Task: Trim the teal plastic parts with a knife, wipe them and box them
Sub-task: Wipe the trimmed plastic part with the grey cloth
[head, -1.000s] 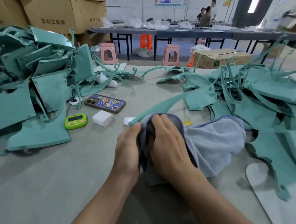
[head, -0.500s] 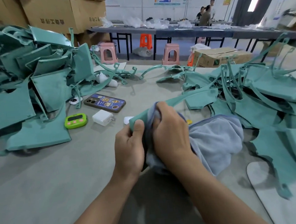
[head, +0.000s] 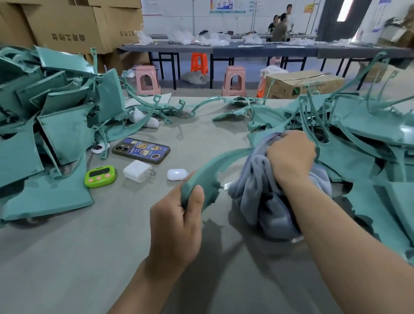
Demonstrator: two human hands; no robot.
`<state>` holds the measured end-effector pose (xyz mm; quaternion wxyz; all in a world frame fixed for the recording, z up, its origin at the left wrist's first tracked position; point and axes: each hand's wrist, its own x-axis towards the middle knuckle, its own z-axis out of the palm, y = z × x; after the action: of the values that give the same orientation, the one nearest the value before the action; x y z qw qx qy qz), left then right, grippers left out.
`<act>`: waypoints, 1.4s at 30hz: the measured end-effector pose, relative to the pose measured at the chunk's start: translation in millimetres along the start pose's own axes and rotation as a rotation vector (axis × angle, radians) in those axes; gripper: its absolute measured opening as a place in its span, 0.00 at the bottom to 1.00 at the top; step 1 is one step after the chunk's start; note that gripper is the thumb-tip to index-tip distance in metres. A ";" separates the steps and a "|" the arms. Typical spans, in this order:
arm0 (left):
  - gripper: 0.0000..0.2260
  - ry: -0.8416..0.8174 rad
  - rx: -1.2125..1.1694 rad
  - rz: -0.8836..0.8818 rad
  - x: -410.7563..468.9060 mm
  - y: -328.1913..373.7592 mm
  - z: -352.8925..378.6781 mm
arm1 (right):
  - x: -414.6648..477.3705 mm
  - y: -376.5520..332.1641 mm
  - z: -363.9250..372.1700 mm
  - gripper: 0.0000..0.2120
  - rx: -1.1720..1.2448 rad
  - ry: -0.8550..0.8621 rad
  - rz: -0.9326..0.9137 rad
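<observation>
Phone [head: 141, 150], timer [head: 100, 176], charger [head: 138, 171] lie beside held teal strip [head: 216, 167].

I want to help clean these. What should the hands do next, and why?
Probably slide the right hand with the blue cloth farther up the curved teal strip, while the left hand holds its near end. The cloth is bunched round the strip's middle; the far part seems unwiped.
</observation>
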<state>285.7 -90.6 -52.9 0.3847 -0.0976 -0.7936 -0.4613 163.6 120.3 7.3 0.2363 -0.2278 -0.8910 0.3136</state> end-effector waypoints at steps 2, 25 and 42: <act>0.11 0.043 0.015 -0.007 2.6 -0.6 1.7 | -6.3 9.2 -4.9 0.12 0.158 0.109 0.014; 0.16 -0.454 0.050 -0.135 -2.2 -5.7 21.9 | -94.8 13.4 -26.7 0.05 0.959 -0.605 0.345; 0.41 -0.372 0.338 -0.484 16.7 -39.7 24.6 | -84.8 10.1 -67.7 0.11 1.390 -0.466 -0.128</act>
<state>241.2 -96.1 -74.1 0.1238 0.0760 -0.9153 -0.3755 271.0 110.9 23.7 0.1485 0.0998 -0.5251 0.8320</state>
